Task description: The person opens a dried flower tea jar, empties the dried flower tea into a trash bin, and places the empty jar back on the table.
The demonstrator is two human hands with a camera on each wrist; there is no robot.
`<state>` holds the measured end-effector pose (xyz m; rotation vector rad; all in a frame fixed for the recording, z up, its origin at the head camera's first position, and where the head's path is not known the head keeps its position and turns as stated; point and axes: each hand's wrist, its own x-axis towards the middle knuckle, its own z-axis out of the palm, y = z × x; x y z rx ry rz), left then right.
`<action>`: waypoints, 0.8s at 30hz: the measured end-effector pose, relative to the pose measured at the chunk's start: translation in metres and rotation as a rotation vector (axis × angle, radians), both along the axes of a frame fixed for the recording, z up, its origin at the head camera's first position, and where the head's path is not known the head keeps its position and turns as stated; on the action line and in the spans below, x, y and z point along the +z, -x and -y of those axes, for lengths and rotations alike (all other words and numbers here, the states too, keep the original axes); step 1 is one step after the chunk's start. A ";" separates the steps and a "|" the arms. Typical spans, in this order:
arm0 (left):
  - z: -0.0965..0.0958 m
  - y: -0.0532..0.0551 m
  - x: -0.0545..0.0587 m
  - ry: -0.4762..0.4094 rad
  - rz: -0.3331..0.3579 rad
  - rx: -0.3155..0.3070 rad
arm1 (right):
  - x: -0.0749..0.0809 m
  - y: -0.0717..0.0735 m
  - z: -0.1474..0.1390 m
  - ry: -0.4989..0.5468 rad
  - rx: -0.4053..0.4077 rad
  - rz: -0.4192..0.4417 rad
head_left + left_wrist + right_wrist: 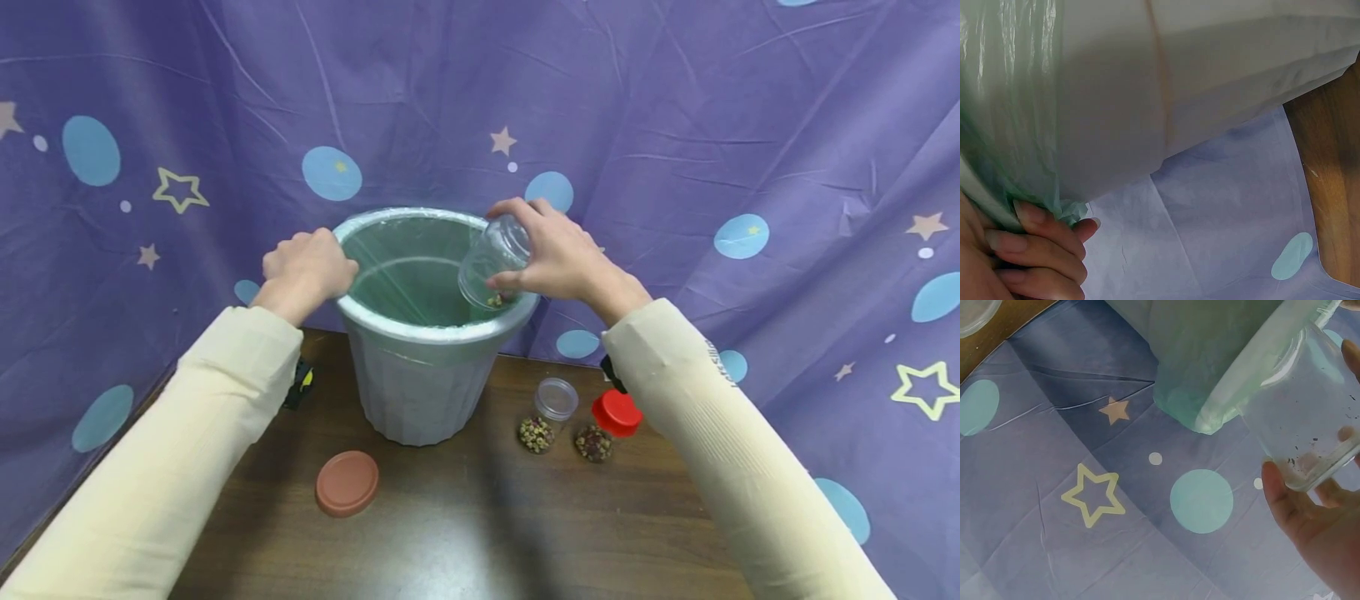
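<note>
A grey trash bin stands upright on the table, lined with a thin green plastic bag folded over its rim. My left hand grips the rim at the left; in the left wrist view its fingers curl by the edge of the bag. At the opposite side, my right hand holds a clear jar tipped over, mouth down inside the rim. A few small dried bits show near the jar's mouth. Dark crumbs cling to its wall near the base in the right wrist view.
A round reddish-pink lid lies on the wooden table in front of the bin. To the right stand a clear-lidded jar and a red-lidded jar, both with dried contents. A purple patterned cloth hangs close behind.
</note>
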<state>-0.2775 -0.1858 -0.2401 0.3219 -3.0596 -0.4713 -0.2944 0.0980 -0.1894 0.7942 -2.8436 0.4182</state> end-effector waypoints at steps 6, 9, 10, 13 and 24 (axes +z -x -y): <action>0.000 0.001 -0.001 -0.003 0.000 -0.004 | -0.005 0.000 0.002 0.012 -0.099 -0.009; 0.001 0.000 0.000 0.001 -0.007 -0.009 | -0.007 0.000 0.007 0.013 -0.145 -0.020; 0.001 0.000 0.000 0.002 -0.008 -0.010 | -0.007 -0.001 0.010 0.012 -0.157 -0.021; 0.002 -0.001 0.002 0.004 -0.008 -0.013 | -0.007 -0.002 0.019 0.001 -0.181 -0.021; 0.001 0.000 -0.001 0.001 -0.007 -0.014 | -0.019 -0.001 0.031 -0.112 -0.156 -0.013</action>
